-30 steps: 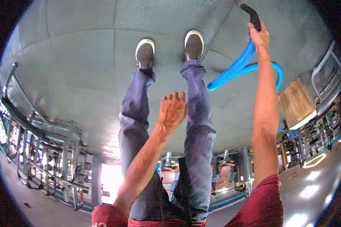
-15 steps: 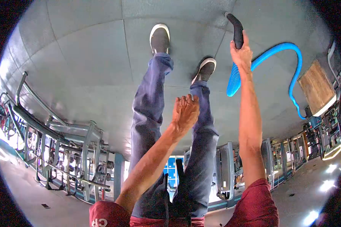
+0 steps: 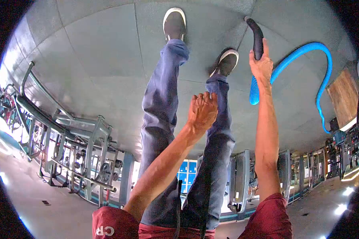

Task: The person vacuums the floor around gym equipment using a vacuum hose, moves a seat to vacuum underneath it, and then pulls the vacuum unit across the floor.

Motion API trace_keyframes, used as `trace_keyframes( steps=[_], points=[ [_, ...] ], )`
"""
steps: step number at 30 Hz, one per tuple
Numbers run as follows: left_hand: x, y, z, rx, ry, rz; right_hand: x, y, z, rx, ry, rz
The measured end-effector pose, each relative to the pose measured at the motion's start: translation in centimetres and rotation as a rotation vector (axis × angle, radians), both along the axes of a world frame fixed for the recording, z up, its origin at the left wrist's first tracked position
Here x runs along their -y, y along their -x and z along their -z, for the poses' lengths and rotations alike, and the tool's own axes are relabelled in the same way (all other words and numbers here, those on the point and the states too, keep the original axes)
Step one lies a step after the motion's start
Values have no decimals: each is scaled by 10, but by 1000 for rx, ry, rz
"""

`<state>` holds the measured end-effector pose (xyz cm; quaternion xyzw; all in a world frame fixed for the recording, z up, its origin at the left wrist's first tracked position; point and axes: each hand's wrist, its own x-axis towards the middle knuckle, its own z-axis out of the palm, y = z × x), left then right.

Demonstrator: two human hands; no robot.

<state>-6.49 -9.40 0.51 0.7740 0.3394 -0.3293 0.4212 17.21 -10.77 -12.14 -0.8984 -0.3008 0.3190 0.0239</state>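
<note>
- The dark red sleeves (image 3: 269, 221) of the person's shirt are nearest; white lettering marks the left one.
- Dark blue trousers (image 3: 158, 95) cover both legs, the left leg set further forward than the right.
- The left hand (image 3: 203, 109) hangs in front of the right leg, back upward, its fingers bent down at the knuckles; the palm is hidden, so I cannot tell how far they close or whether they hold anything.
- The right hand (image 3: 262, 67) is out to the right of the right leg, fingers wrapped around the black curved tube (image 3: 257, 40), which points forward over the floor; whether its tip touches down cannot be told.
- From behind that hand, a ribbed blue hose (image 3: 315, 47) loops out to the right and then back.
- Black shoes with white rims stand on the grey floor (image 3: 99, 55): the left shoe (image 3: 174, 24) ahead, the right shoe (image 3: 227, 63) turned outward.
- Further right is a wooden box (image 3: 344, 95), the thin-looking far stretch of hose ending near it.
- Beyond, on the left, stands metal gym equipment with a round weight plate (image 3: 106, 172).
- Blue lockers (image 3: 187, 169) show between the legs.
</note>
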Motion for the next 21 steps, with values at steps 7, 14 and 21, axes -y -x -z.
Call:
trace_keyframes(
  steps=[7, 14, 21],
  points=[
    [24, -10, 5, -1, -35, -41, 2, -10, -6, -55, 41, -94],
    [65, -50, 5, 9, -30, -295, -29, 15, -10, -56, -166, -279],
    [122, -59, -9, 48, -128, -406, -152, 136, -36, -265, -291, -526]
  ],
)
